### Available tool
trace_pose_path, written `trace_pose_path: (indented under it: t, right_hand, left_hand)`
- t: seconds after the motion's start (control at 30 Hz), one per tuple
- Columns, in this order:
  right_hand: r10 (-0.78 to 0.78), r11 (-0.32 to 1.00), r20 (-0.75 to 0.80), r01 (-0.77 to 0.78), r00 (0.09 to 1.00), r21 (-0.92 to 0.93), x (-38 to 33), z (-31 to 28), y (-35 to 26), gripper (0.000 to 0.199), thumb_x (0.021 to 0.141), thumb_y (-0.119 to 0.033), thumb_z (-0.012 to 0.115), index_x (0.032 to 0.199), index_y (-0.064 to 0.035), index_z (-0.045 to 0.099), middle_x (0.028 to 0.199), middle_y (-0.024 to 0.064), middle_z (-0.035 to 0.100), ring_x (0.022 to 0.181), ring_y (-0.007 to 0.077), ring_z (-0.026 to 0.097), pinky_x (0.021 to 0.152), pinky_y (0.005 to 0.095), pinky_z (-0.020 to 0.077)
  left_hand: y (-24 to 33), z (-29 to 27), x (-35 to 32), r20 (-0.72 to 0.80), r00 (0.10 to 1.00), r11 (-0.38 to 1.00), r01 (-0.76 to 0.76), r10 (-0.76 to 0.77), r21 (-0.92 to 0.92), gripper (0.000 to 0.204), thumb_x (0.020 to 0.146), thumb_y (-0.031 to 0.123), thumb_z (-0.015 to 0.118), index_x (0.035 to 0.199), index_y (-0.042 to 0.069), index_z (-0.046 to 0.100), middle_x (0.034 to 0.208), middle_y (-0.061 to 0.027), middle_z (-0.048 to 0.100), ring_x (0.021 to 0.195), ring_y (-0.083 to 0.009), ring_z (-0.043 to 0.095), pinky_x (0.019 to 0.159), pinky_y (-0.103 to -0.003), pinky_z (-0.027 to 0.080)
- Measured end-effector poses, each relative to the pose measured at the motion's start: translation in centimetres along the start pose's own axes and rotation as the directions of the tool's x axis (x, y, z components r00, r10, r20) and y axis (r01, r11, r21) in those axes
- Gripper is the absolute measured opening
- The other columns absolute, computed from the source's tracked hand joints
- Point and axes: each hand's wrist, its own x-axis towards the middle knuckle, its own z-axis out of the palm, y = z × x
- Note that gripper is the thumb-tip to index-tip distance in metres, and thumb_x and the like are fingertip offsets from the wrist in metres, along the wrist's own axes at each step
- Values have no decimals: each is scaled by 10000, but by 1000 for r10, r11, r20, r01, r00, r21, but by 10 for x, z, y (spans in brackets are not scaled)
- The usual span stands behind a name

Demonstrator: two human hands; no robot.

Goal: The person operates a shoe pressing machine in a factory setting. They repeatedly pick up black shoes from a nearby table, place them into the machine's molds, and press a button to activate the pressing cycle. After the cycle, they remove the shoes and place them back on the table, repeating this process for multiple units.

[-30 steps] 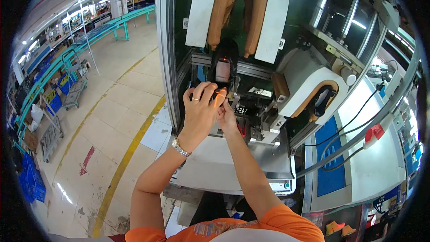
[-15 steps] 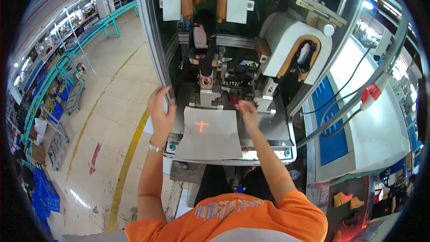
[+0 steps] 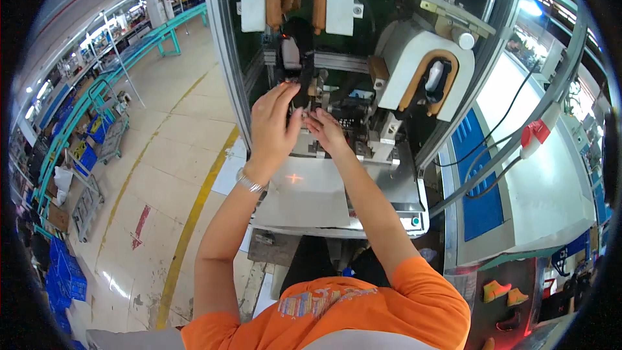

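A dark shoe upper with a pale lining (image 3: 292,54) sits on the left post of the machine. Just beneath it, my left hand (image 3: 273,131) has its fingers stretched upward, the fingertips at the shoe's lower edge and the thumb apart. Close beside that thumb, my right hand (image 3: 326,132) has bent fingers drawn together in front of the post; whatever they hold, if anything, is too small to make out. Below both hands lies a pale sheet (image 3: 304,201) on the machine's table, with an orange light cross on it.
A second shoe upper (image 3: 435,80) sits inside the white and brown U-shaped clamp (image 3: 405,68) at the right. Another U-shaped clamp (image 3: 337,0) hangs above the left post. A metal frame post (image 3: 228,45) stands left. A green button (image 3: 415,221) is on the table's front edge.
Both hands have moved up and toward each other, to just under the left shoe upper. The right hand has left a small red item near the table's middle. The view has shifted slightly.
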Motion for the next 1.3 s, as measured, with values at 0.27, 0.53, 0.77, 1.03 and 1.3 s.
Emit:
trace_pose_path:
  t: [0.27, 0.53, 0.77, 1.03, 1.3]
  right_hand:
    - [163, 948, -89, -131, 983, 291, 57, 13, 31, 144, 826, -264, 565, 816, -125, 527, 667, 22, 545, 619, 128, 551, 600, 280, 496]
    - [88, 958, -93, -58, 992, 281, 62, 23, 52, 78, 831, -209, 556, 854, -134, 554, 679, -12, 562, 589, 126, 564, 604, 278, 506]
    - [72, 968, -62, -55, 995, 247, 52, 24, 44, 115, 835, -230, 549, 822, -117, 531, 664, 2, 557, 591, 132, 568, 622, 282, 497]
    - [76, 970, 49, -85, 996, 229, 51, 9, 39, 141, 838, -236, 537, 840, -94, 536, 683, 7, 582, 638, 145, 594, 645, 286, 504]
    - [-89, 930, -105, 45, 990, -365, -53, 20, 7, 97, 824, -112, 559, 878, -32, 547, 766, 51, 575, 662, 130, 573, 634, 249, 466]
  left_hand:
    - [-31, 17, 16, 91, 996, 911, -37, 0, 411, 196, 763, 93, 535, 956, 108, 572, 945, -8, 525, 958, -159, 492, 885, -441, 273]
    - [-41, 16, 14, 89, 996, 916, -31, -5, 401, 206, 739, 87, 540, 934, 134, 584, 937, -5, 515, 953, -162, 483, 803, -394, 310]
    - [-45, 19, 12, 68, 998, 937, -18, -6, 350, 233, 716, 63, 548, 939, 119, 585, 928, -16, 506, 949, -173, 478, 773, -385, 312]
    - [-39, 25, 10, 70, 997, 936, 8, -35, 353, 275, 703, 44, 544, 969, 110, 571, 931, -31, 503, 950, -191, 476, 774, -371, 322]
    - [-44, -5, -15, -9, 999, 992, 44, -43, 119, 297, 719, 54, 546, 1014, 46, 515, 1086, -137, 508, 1046, -314, 448, 882, -427, 319]
